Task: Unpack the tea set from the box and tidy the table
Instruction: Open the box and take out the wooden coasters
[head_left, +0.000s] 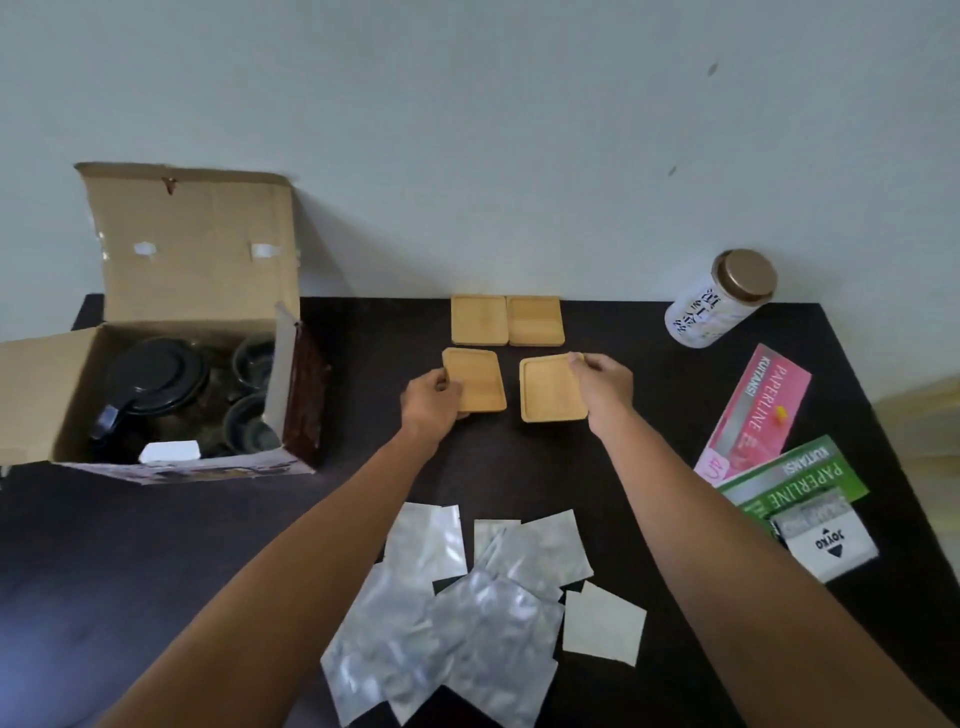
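The left hand holds the near-left wooden coaster by its left edge, with the fingers curled around that edge; the right hand pinches the near-right wooden coaster at its top right corner, and that coaster looks tipped up a little off the bench; two more wooden coasters lie flat side by side at the back, touching each other, close to the wall.

The cardboard box sits open at the left of the bench; inside it are a dark teapot with a lid and some dark cups, so most of the tea set is not out yet.

What could go wrong: the right coaster is held only by a corner, so it could slip and clack down crooked, or bump the back pair out of line; the left coaster sits slanted, so the four may not make a neat square unless it is turned; the pile of shiny plastic wrappers lies right under the arms, and a forearm could sweep them off the front edge; the tin with the gold lid stands near the right, so a wide reach could knock it over; the box hangs near the left edge, and a pull on the heavy teapot could tip it.
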